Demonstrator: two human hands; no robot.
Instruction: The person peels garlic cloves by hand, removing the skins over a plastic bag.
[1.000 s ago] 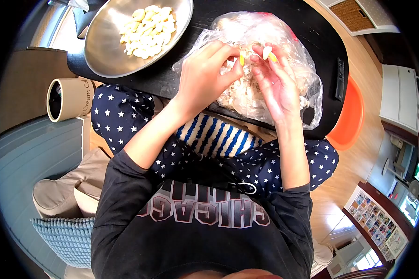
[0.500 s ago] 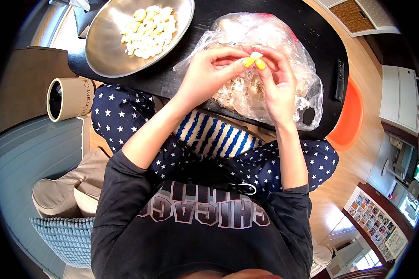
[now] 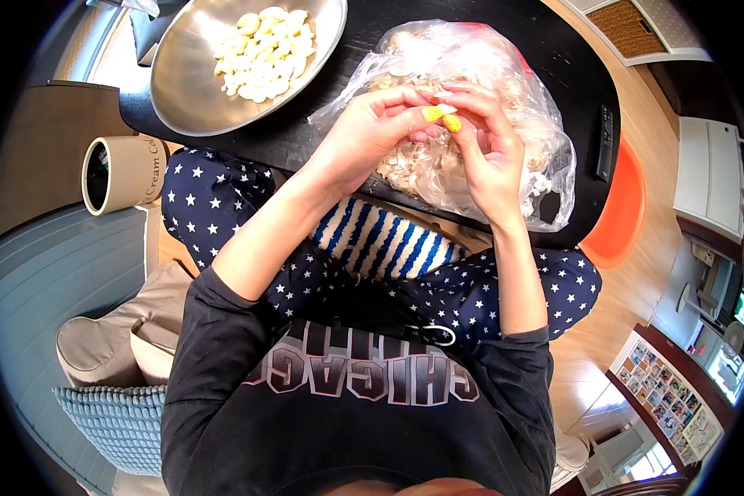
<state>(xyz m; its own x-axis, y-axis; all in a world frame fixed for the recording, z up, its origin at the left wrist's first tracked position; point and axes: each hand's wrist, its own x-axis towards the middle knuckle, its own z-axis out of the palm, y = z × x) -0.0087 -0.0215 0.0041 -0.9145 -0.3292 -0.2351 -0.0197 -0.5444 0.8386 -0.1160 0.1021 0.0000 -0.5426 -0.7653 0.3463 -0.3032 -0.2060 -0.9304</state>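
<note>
My left hand (image 3: 372, 136) and my right hand (image 3: 492, 153) meet over an open clear plastic bag (image 3: 546, 124) full of pale, papery peelings (image 3: 401, 169). Between the yellow-nailed thumbs and the fingertips of both hands is a small white clove (image 3: 446, 108), partly hidden by the fingers. Up and to the left, a wide metal bowl (image 3: 178, 83) holds a heap of peeled, cream-coloured cloves (image 3: 264, 58).
The bag and bowl rest on a black table (image 3: 351, 66). A dark remote (image 3: 604, 145) lies at its right edge, beside an orange seat (image 3: 624, 207). A beige container (image 3: 128, 175) stands at left. A striped cushion (image 3: 384, 240) is below the table edge.
My hands were apart a second ago, with the white clove at my right fingertips. They have come together around it, and the fingers have since shifted slightly.
</note>
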